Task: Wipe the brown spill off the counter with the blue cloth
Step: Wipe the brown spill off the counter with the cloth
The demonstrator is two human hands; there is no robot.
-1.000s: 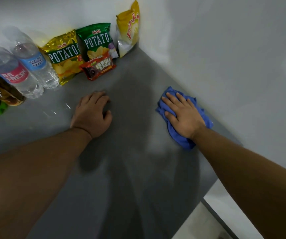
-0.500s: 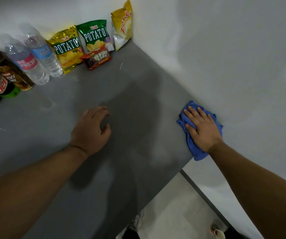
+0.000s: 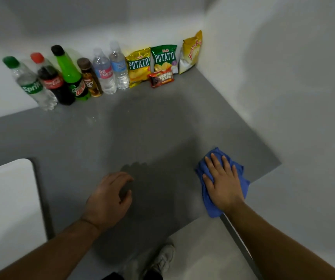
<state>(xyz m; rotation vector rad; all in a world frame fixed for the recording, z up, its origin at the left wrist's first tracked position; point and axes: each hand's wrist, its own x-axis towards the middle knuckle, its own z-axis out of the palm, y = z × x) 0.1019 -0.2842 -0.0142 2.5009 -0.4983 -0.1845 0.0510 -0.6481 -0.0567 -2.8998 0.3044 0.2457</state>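
The blue cloth (image 3: 209, 201) lies crumpled at the front right corner of the grey counter (image 3: 146, 126), next to the white wall. My right hand (image 3: 222, 181) presses flat on it with straight, spread fingers. My left hand (image 3: 110, 199) hovers or rests just above the counter near its front edge, fingers loosely curled and holding nothing. No brown spill shows on the grey surface; only a few faint wet glints near the middle back.
Several drink bottles (image 3: 67, 77) and snack bags (image 3: 163, 58) line the back wall. A white sink or tray (image 3: 4, 199) sits at the left. The counter's front edge drops to the floor, where my shoe (image 3: 162, 257) shows.
My right hand slid the cloth back toward me along the wall to the front right corner. The view pulled back, and my left hand lifted slightly with its fingers curling.
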